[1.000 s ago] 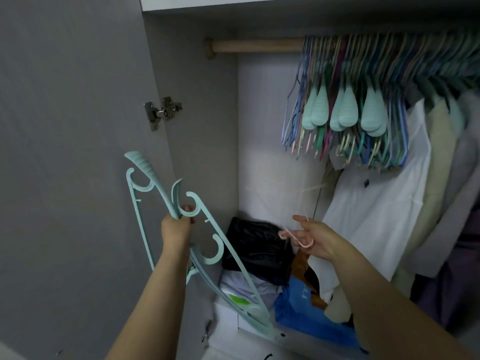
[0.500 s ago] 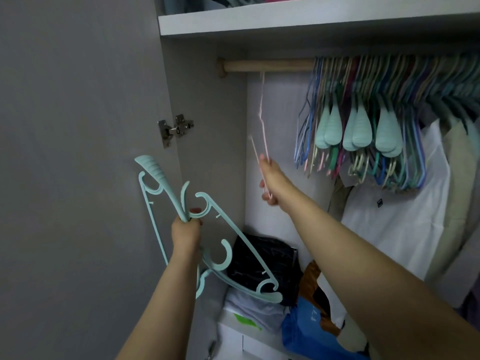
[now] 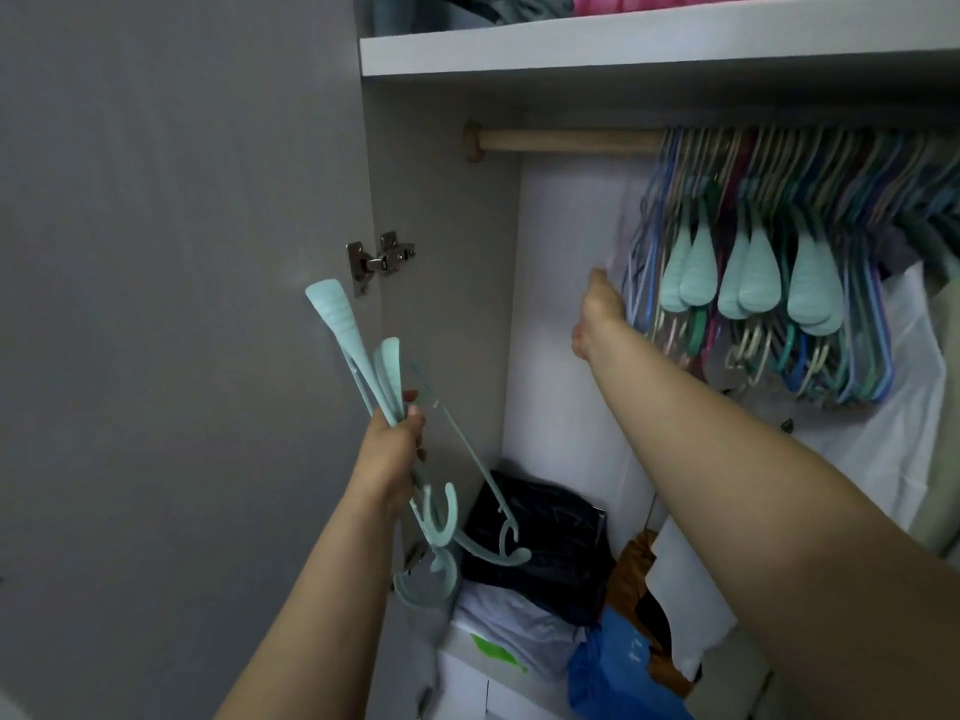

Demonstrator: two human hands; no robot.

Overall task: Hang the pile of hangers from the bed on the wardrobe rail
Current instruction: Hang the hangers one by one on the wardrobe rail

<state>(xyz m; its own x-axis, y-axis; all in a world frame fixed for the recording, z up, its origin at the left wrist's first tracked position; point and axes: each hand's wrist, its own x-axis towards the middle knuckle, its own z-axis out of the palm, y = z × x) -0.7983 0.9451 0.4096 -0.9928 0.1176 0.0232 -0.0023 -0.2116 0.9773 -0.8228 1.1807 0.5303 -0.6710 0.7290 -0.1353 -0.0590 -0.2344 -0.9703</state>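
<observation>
A bundle of mint-green hangers (image 3: pixel 358 366) is being gripped in the left hand (image 3: pixel 392 449), the fingers curled round the stems just below the two ribbed shoulder ends; the hooks are hanging down beneath the fist, in front of the open wardrobe door (image 3: pixel 182 304). The right hand (image 3: pixel 597 314) is being stretched up and forward towards the left edge of the hangers already on the rail (image 3: pixel 779 283) — a dense, many-coloured row with pale green shoulder pads showing at its front. A faint, blurred pale strip is being seen at the fingertips, but whether the right hand is pinching anything cannot be told, since the fingers are being viewed from behind. The wooden rail (image 3: pixel 566 141) is lying bare between its left bracket and the hung row. White and beige garments (image 3: pixel 893 407) are hanging below that row at the right. A dark folded item (image 3: pixel 540 532) and a blue bag (image 3: pixel 618 672) are being kept at the wardrobe bottom — beneath the outstretched arm. A white shelf (image 3: pixel 623 44) is running above the rail.
</observation>
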